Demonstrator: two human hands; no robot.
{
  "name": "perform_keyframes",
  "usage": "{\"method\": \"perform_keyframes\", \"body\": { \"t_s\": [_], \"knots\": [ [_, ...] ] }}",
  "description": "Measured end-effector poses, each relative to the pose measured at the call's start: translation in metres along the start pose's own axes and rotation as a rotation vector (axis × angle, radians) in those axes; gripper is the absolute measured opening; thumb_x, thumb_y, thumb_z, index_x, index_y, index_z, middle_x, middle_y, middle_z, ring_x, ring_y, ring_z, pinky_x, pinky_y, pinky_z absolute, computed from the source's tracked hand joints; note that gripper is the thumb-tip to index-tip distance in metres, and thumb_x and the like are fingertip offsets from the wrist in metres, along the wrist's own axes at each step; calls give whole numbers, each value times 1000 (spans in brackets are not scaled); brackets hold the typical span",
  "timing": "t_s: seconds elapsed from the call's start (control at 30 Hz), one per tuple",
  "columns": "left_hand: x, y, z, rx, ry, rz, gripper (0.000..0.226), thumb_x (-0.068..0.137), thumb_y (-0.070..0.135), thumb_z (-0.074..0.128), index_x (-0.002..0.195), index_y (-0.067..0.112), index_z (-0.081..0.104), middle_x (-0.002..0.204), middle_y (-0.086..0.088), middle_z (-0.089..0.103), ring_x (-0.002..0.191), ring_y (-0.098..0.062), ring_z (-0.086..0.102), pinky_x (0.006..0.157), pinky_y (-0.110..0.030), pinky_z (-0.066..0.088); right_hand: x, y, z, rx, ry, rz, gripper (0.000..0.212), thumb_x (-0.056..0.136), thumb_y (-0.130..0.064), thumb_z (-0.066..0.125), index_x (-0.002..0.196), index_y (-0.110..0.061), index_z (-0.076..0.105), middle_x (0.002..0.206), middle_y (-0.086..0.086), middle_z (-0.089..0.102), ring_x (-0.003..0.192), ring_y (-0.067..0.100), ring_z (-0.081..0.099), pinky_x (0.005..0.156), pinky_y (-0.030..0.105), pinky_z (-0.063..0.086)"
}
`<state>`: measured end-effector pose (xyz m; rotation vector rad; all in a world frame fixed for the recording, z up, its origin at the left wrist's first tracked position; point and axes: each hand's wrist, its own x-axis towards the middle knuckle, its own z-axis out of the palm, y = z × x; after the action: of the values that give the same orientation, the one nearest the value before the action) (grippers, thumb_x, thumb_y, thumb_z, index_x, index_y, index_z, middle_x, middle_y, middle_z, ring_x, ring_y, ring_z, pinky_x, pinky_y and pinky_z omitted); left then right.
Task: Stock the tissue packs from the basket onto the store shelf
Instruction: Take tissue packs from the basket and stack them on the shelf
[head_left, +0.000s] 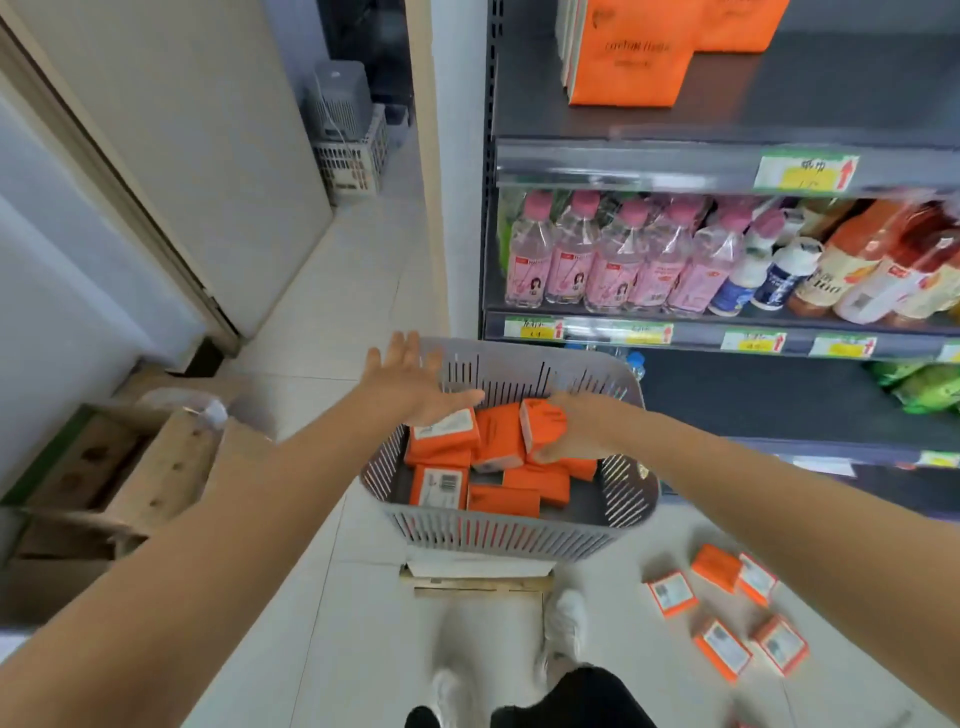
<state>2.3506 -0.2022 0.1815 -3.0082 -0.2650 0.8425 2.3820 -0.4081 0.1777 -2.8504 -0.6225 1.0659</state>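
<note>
A grey slatted basket (498, 535) sits in front of me, holding several orange tissue packs (498, 499). My right hand (576, 431) reaches into it and grips one orange pack (540, 423) near the basket's far side. My left hand (410, 382) hovers flat and open over the basket's far left corner, fingers straight, holding nothing. The dark store shelf (727, 119) stands to the right, with larger orange tissue boxes (628, 57) on its upper board.
Several orange tissue packs (727, 613) lie scattered on the white floor at the right. The shelf below holds pink-capped bottles (602, 254) and other drinks. A wooden crate (130, 467) stands at the left. My shoes (563, 623) are under the basket.
</note>
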Motion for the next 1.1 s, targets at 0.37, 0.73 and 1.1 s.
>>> {"method": "perform_keyframes", "body": {
  "t_s": [0.37,0.73,1.1],
  "knots": [
    [104,26,92,20,-184,82,107,79,68,53,153,15,-3,160,-14,6,146,-34,10,118,-50,13,129,64,59,-142,-83,37,69,70,-53,68,127,-21,45,127,4,54,109,30,57,94,44,50],
    [173,20,114,113,-164,119,119,59,48,84,149,19,11,146,-11,36,134,-32,34,108,-44,34,183,89,59,-107,-92,-21,82,86,-39,63,150,-13,20,153,11,24,140,30,26,115,44,28],
    [154,4,51,-833,-589,98,62,53,65,67,99,24,59,86,-1,65,70,-14,57,68,-26,45,156,71,42,3,-154,-24,75,64,-30,84,124,-13,43,124,4,55,120,27,51,102,40,35]
  ]
}}
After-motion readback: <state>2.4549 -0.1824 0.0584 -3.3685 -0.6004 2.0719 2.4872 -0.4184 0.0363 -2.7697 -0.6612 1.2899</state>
